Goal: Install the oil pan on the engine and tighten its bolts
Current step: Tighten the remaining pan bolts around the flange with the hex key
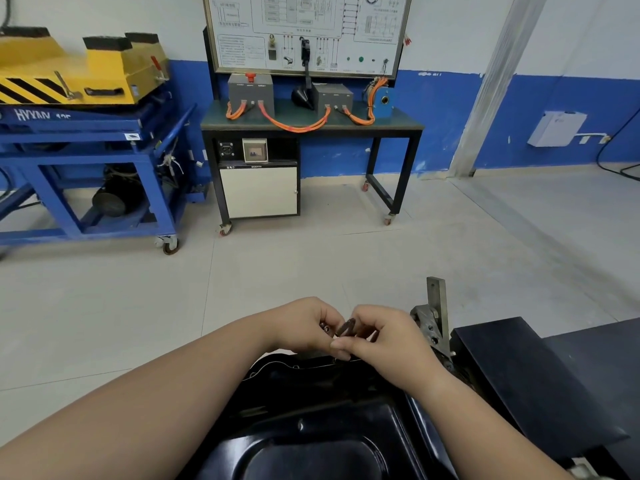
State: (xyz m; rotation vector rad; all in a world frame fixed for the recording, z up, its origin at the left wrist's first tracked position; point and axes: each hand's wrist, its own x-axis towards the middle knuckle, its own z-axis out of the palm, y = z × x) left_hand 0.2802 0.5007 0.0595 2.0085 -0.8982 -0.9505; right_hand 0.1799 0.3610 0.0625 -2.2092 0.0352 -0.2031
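Note:
The black oil pan (311,420) lies bottom-up in front of me, filling the lower middle of the view. Above its far rim my two hands meet. My left hand (304,327) is curled around several small dark bolts (325,328). My right hand (384,337) pinches one dark bolt (346,328) between thumb and fingers, close against the left hand. The engine under the pan is mostly hidden.
A grey metal bracket of the engine stand (434,317) rises just right of my hands. A black panel (519,375) lies to the right. Across the tiled floor stand a black trainer bench (311,123) with orange cables and a blue lift cart (86,161).

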